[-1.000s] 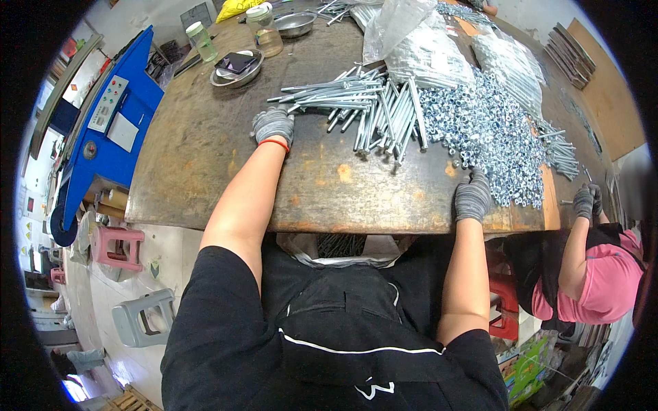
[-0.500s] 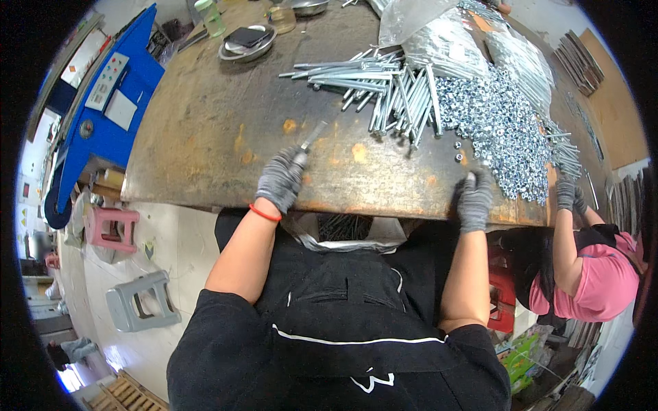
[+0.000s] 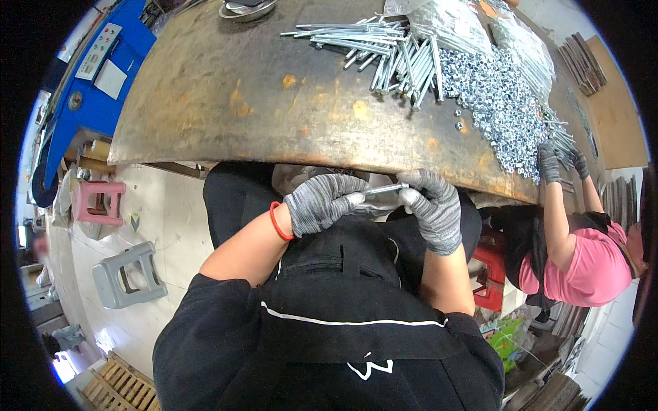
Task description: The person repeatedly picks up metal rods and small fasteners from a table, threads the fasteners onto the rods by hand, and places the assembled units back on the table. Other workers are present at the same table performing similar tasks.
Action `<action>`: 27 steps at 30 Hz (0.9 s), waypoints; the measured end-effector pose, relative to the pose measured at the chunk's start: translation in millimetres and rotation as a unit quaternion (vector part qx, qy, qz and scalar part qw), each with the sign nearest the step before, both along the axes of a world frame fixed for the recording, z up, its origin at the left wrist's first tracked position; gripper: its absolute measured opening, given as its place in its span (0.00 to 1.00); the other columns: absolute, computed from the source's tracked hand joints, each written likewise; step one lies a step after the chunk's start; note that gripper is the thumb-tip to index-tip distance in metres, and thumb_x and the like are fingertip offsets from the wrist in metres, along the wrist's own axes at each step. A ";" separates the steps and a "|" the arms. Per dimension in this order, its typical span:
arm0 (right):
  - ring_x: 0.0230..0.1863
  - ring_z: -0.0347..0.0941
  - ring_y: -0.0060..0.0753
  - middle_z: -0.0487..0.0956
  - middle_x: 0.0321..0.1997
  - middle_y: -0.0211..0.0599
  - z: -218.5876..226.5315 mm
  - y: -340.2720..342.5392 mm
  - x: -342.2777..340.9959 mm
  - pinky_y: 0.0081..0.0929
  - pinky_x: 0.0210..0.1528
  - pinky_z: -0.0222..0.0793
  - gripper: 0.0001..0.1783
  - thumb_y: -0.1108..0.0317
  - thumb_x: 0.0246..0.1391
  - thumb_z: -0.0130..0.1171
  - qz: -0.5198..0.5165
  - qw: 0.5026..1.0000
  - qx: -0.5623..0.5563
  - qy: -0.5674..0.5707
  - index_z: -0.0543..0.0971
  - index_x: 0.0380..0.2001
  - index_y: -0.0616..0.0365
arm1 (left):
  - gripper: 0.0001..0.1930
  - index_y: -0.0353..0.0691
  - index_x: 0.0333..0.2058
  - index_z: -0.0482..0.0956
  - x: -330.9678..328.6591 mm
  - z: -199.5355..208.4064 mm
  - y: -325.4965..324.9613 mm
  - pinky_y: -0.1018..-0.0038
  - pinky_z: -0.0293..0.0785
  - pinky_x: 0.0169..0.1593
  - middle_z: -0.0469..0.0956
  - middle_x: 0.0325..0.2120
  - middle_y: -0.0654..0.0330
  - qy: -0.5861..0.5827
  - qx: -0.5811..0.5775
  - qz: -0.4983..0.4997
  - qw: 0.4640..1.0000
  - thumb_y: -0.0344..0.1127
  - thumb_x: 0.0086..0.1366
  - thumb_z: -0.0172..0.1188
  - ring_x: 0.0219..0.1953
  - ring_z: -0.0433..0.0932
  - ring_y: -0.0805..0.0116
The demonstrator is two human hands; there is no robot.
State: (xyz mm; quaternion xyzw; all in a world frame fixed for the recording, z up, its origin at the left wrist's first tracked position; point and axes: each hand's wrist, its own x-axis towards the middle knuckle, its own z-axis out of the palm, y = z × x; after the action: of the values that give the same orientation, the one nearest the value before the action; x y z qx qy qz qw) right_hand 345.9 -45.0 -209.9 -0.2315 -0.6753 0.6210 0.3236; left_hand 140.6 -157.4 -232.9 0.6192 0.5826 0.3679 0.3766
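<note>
On my feed I count one silver bolt [image 3: 384, 189] held between two grey-gloved hands, just off the near edge of the table [image 3: 205, 103], above the wearer's lap. The left hand [image 3: 322, 204] pinches the bolt's left end between thumb and fingers, with one red band [image 3: 277, 220] around that wrist. The right hand [image 3: 435, 216] has its thumb and forefinger closed on the bolt's right end; whether a nut sits there I can't tell, as the fingers cover it.

On the table, far and right of centre, I see one heap of bolts [image 3: 404, 61], too overlapped for me to count. Touching its right side is one spread of nuts [image 3: 497, 103], also past counting, with two loose nuts [image 3: 458, 119] lying apart near its left edge. Beyond these are two clear bags [image 3: 449, 27] of metal pieces. One metal bowl [image 3: 247, 12] stands at the far left, partly cut off from my view.

At the right, one co-worker in a pink shirt [image 3: 595, 268] has two gloved hands [image 3: 548, 164] over the table by a smaller bunch of bolts [image 3: 563, 140]; I can't tell what they grip. I count three stools: one pink stool [image 3: 99, 183] and one grey stool [image 3: 127, 279] at left, one red stool [image 3: 488, 294] at right.
</note>
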 end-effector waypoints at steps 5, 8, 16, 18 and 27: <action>0.38 0.72 0.27 0.77 0.35 0.35 22.3 0.6 5.7 0.24 0.43 0.68 0.13 0.77 0.43 0.64 0.040 0.966 0.250 -0.056 0.79 0.36 0.61 | 0.14 0.33 0.43 0.76 4.6 28.1 -5.4 0.70 0.71 0.46 0.79 0.36 0.50 -0.064 -0.083 -0.021 0.994 0.34 0.61 0.54 0.40 0.77 0.59; 0.30 0.74 0.31 0.77 0.28 0.37 15.6 -6.6 8.5 0.25 0.36 0.69 0.09 0.67 0.46 0.64 -0.011 0.980 0.170 -0.101 0.78 0.29 0.61 | 0.13 0.34 0.42 0.76 10.9 27.1 -6.5 0.71 0.72 0.45 0.79 0.36 0.51 0.009 -0.025 -0.013 1.000 0.33 0.61 0.55 0.39 0.77 0.59; 0.15 0.64 0.29 0.70 0.14 0.33 3.3 -19.7 -7.2 0.26 0.21 0.62 0.22 0.50 0.54 0.56 -0.162 0.975 0.140 -0.057 0.73 0.20 0.59 | 0.13 0.38 0.41 0.78 40.4 9.5 -14.8 0.67 0.72 0.45 0.78 0.35 0.53 0.015 0.094 0.013 0.995 0.37 0.62 0.53 0.40 0.76 0.57; 0.29 0.68 0.29 0.75 0.31 0.34 -5.2 -25.7 -13.2 0.26 0.33 0.65 0.36 0.35 0.54 0.41 -0.071 0.981 -0.148 0.104 0.73 0.37 0.62 | 0.12 0.37 0.40 0.78 48.2 16.9 -11.7 0.66 0.72 0.45 0.79 0.35 0.54 -0.028 0.077 -0.003 0.997 0.36 0.62 0.52 0.39 0.76 0.58; 0.54 0.66 0.40 0.66 0.58 0.48 13.5 -45.2 -20.6 0.30 0.51 0.64 0.21 0.66 0.54 0.54 -0.078 0.987 0.142 0.015 0.71 0.51 0.59 | 0.11 0.38 0.36 0.78 -7.2 5.2 -8.6 0.83 0.63 0.27 0.72 0.21 0.69 -0.285 -0.067 0.177 0.940 0.40 0.63 0.55 0.22 0.65 0.82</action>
State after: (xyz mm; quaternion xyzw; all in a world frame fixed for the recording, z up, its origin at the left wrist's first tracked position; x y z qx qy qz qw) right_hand 325.3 -90.2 -196.4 -0.2258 -0.7314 0.4949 0.4112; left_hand 133.4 -166.0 -227.8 0.3483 0.5744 0.5497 0.4966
